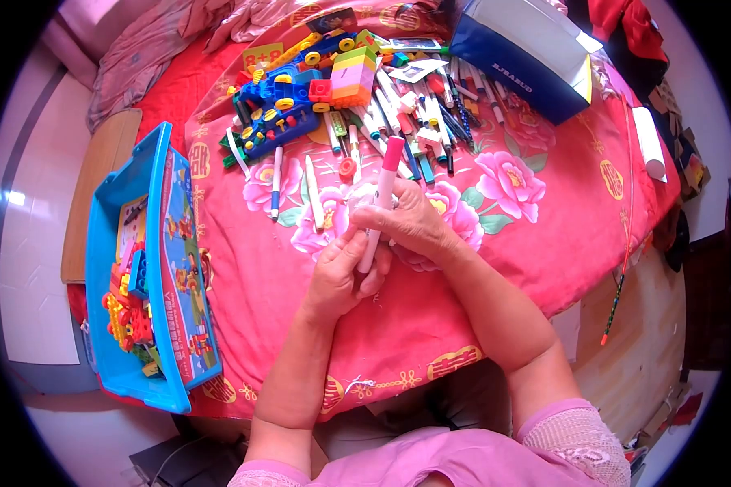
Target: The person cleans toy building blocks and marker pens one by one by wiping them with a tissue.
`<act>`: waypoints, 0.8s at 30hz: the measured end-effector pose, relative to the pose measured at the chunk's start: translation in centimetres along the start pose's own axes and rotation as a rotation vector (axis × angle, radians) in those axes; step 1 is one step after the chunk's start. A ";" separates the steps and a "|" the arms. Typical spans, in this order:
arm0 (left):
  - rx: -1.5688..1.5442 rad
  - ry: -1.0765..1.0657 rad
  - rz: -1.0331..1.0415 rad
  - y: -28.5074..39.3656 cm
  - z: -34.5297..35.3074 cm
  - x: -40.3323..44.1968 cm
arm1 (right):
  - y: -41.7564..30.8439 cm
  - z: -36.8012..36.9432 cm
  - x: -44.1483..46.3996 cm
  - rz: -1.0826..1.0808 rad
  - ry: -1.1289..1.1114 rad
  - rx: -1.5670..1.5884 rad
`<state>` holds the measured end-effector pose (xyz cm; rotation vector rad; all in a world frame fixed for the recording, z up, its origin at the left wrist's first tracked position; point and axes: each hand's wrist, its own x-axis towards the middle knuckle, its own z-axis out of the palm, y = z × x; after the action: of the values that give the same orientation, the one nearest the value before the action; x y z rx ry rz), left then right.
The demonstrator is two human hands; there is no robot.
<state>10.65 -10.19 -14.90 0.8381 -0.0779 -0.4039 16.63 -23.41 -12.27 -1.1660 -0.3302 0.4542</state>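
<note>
A marker pen [390, 166] with a dark pink cap and a whitish barrel stands tilted between my two hands, cap end up and away from me. My left hand [339, 272] is closed around its lower end. Higher up, my right hand [418, 221] grips the barrel with the thumb across it. Something pale shows beside my right fingers, too unclear to name. Just beyond my hands lie a white pen with a green tip [313, 195], a blue-capped marker [277, 183] and a small red round piece [347, 168].
A heap of pens [426, 109] lies beyond, beside toy building blocks [354, 79] and a blue toy vehicle [280, 122]. At the back right is a blue and white box [518, 69]. A blue bin [179, 394] with blocks stands left on the red flowered cloth [430, 325].
</note>
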 end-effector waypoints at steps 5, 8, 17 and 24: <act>0.116 0.026 0.025 -0.4 -0.4 0.5 | 0.6 -0.2 0.2 -0.045 0.126 -0.053; 0.186 0.001 0.017 -0.3 -0.4 0.8 | -0.3 -0.5 0.1 -0.044 0.171 0.022; 0.005 -0.016 -0.059 0.0 -0.1 0.3 | -1.2 -1.6 0.2 -0.110 0.078 0.244; 0.139 0.149 0.086 -0.3 -0.1 0.4 | -1.1 -1.6 0.4 -0.093 0.102 0.136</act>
<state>10.97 -10.41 -15.24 0.9957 -0.0040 -0.2560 17.91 -24.80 -11.81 -1.0332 -0.2599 0.3291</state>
